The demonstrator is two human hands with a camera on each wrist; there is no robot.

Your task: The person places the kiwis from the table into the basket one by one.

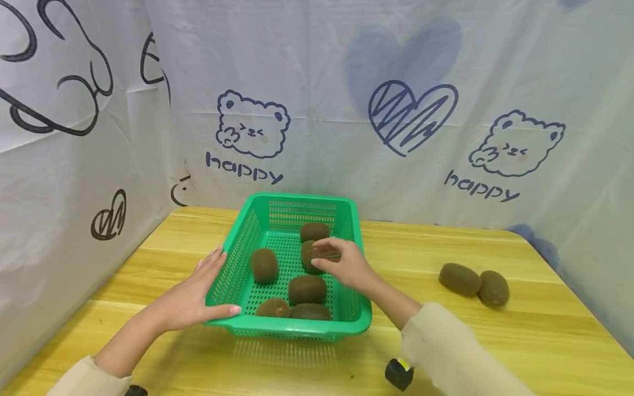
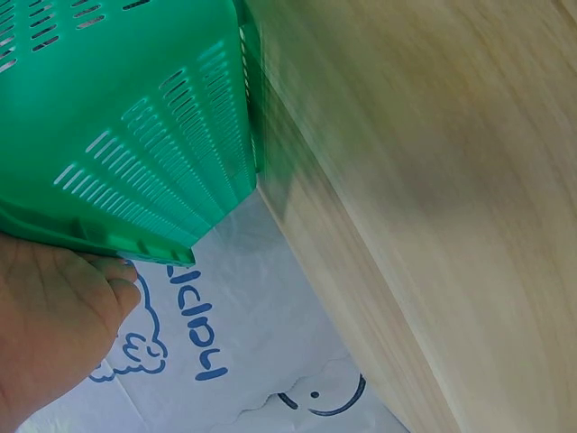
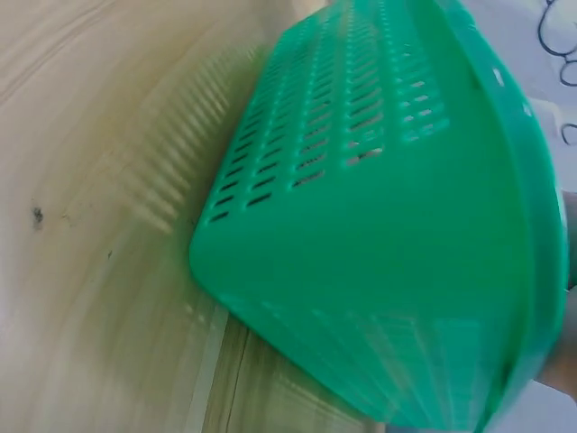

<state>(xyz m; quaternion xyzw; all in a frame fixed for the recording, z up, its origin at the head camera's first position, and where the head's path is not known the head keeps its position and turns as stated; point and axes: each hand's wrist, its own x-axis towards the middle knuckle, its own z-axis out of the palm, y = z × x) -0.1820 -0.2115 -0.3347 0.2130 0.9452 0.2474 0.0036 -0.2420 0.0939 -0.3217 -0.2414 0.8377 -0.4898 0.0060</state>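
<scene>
A green plastic basket [image 1: 292, 328] with slotted sides stands on the table, several brown kiwis [image 1: 264, 265] inside it. My left hand [image 1: 190, 294] holds its front left corner, thumb over the rim and fingers along the outer left side. In the left wrist view, the left palm [image 2: 59, 311] lies against the rim. Reaching over the right rim, my right hand [image 1: 346, 264] is beside a kiwi [image 1: 309, 257] in the basket, thumb and fingers apart. The right wrist view shows the basket's outer wall [image 3: 379, 244], which hides most of that hand.
Two more kiwis [image 1: 459, 279] lie touching on the wooden table [image 1: 396, 247], right of the basket. Behind it hangs a white cloth [image 1: 327, 159] with drawn bears and hearts. A small black object [image 1: 398, 374] shows beside the right sleeve.
</scene>
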